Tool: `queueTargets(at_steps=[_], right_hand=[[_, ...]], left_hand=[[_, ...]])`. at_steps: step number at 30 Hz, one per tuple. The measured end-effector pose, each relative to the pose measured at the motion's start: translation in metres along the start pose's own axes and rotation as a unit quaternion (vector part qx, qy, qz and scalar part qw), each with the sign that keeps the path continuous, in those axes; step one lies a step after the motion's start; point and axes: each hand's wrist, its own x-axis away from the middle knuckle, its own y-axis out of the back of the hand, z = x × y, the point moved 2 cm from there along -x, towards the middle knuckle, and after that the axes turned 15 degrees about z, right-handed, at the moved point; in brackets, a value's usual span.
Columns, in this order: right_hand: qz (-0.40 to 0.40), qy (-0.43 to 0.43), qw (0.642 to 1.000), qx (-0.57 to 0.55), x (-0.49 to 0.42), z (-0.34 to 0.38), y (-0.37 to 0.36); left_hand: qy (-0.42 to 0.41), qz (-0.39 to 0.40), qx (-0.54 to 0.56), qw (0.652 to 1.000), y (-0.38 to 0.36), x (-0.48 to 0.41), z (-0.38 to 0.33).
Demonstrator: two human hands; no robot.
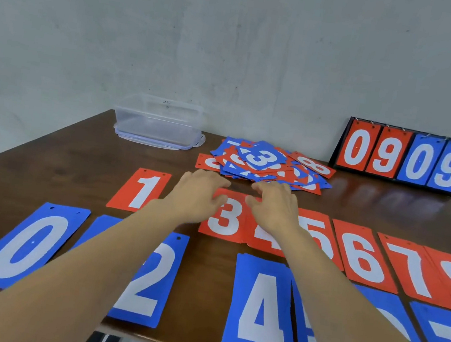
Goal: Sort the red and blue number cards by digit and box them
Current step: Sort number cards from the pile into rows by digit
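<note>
Red and blue number cards (363, 254) line dark wooden tabletop (74, 164) by grey wall (236, 42); left hand (197, 196), right hand (274, 206) open-fingered, empty.

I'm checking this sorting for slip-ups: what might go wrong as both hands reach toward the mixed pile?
1. The left forearm crosses the blue 2 by the near edge of the table and could drag it off.
2. The left hand and right hand are over the red 3 and might knock it askew.
3. The mixed pile is loose; pulling one card may scatter others.
</note>
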Motion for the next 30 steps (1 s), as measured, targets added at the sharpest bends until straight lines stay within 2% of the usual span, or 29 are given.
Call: queueTargets(at_steps=[5,13,18,20,25,27,30], right_hand=[[0.009,-0.034,0.998,0.054,-0.051,-0.013,0.014],[0.105,-0.018,0.988,0.113,-0.133,-0.016,-0.002],[0.114,0.009,0.978,0.177,-0.118,-0.037,-0.007],[0.125,0.024,0.976,0.177,-0.106,-0.045,-0.005],[0.099,0.038,0.985,0.137,-0.084,-0.065,0.01],[0.082,0.024,0.989,0.123,-0.081,-0.073,0.015],[-0.007,-0.046,0.998,0.05,-0.084,-0.082,0.024]], left_hand=[[-0.001,0.01,-0.009,1.0,0.006,-0.067,0.02],[-0.043,0.022,-0.008,0.999,0.004,-0.162,0.042],[-0.059,0.093,-0.022,0.994,-0.009,-0.194,0.036],[-0.055,0.071,-0.028,0.996,-0.008,-0.2,0.035],[-0.056,-0.018,-0.155,0.986,0.004,-0.195,0.033],[-0.04,-0.043,-0.14,0.988,0.005,-0.193,0.033],[-0.003,-0.064,-0.062,0.996,0.008,-0.197,0.034]])
